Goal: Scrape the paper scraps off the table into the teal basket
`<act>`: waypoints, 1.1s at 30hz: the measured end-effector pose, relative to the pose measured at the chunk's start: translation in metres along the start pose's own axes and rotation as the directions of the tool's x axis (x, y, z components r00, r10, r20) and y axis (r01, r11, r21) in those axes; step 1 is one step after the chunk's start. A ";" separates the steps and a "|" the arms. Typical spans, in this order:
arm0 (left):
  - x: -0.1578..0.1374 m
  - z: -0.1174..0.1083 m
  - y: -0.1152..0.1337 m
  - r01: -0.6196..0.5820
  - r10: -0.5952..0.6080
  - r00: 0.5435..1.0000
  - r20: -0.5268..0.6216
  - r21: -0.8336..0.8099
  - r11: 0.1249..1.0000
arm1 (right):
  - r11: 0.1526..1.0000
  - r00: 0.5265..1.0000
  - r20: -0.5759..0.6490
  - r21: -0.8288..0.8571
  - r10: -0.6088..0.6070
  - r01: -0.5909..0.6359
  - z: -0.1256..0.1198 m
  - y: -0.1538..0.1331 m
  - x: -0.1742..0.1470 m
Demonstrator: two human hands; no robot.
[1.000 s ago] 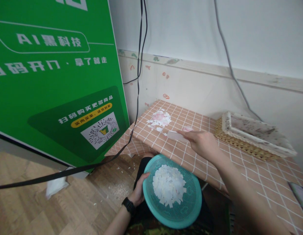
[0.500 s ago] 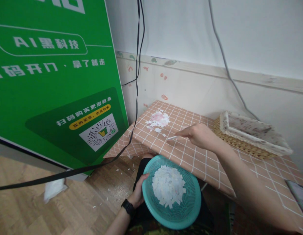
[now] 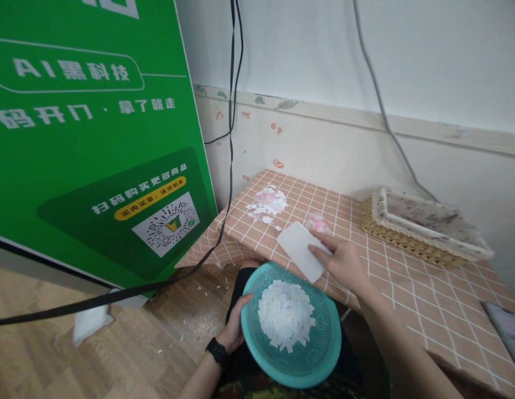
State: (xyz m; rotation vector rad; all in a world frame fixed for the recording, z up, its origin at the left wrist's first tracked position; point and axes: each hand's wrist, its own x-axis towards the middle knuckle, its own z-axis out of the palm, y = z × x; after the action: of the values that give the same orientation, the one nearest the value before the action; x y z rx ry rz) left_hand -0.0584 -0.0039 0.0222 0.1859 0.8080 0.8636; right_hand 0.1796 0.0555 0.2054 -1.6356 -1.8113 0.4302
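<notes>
Colander (image 3: pixel 299 380) over your lap (image 3: pixel 240 285), heaped with paper-like scraps (image 3: pixel 286 316); your left hand (image 3: pixel 235 322), fingers gripping its rim; your right hand (image 3: pixel 341 258), fingers pinching a white card (image 3: pixel 299 248) at the near edge of the tabletop (image 3: pixel 407 277); slack left grip or a card knock could tip it, spilling scraps on the floor (image 3: pixel 128 371).

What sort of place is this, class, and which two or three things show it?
Probably a corner of a shop or similar indoor room, though that is not certain: a large green panel bearing Chinese lettering and a scannable code stands beside a cloth-covered table.
</notes>
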 end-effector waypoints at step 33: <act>0.001 0.000 0.000 -0.014 0.014 1.000 0.012 -0.014 1.000 | 0.970 0.964 -0.242 -0.190 0.107 -0.155 0.021 -0.015 -0.011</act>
State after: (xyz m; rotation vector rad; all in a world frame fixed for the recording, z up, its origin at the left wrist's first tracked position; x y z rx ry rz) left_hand -0.0577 -0.0028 0.0219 0.1845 0.7902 0.8802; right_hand 0.1542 0.0461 0.1969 -1.8714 -1.6232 0.1028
